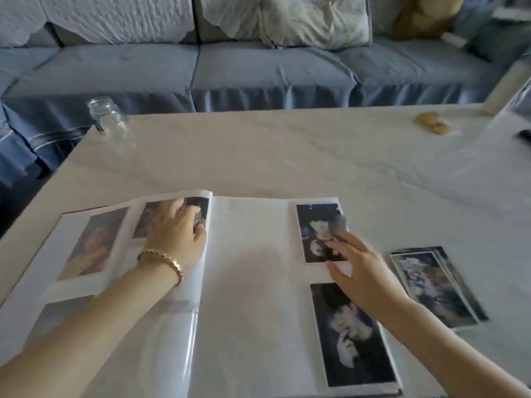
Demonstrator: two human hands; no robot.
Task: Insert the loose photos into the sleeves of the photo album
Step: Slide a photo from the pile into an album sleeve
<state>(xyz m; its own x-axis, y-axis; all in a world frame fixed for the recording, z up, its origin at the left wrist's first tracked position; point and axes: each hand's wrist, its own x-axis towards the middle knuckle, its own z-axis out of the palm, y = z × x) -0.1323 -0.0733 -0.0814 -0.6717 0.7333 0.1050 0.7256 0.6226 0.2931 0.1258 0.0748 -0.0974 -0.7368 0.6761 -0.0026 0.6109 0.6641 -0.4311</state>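
Photo album with broad white pages and glossy clear sleeves [244,268] lay open and flat on the pale marble-patterned tabletop [287,156], close in front of you. At the far left corner stood a clear, open-mouthed glass jar [110,122]. On the album's left page, your left grip [175,231], with a gold link bracelet [163,258] at its wrist, rested palm down. Its fingers were spread over a sleeved photo beside the spine and pinched nothing. On the right page, an upper dark portrait photo [316,225] sat above a lower dark portrait photo [350,337]. Your right grip [359,268], fingers spread and blurred, touched the upper one near its lower right corner. Just beside the album's right edge, a stack of loose glossy photos [434,285] lay on the tabletop, apart from both grips. Far back on the right sat a small yellowish object [432,123], too blurred to identify.
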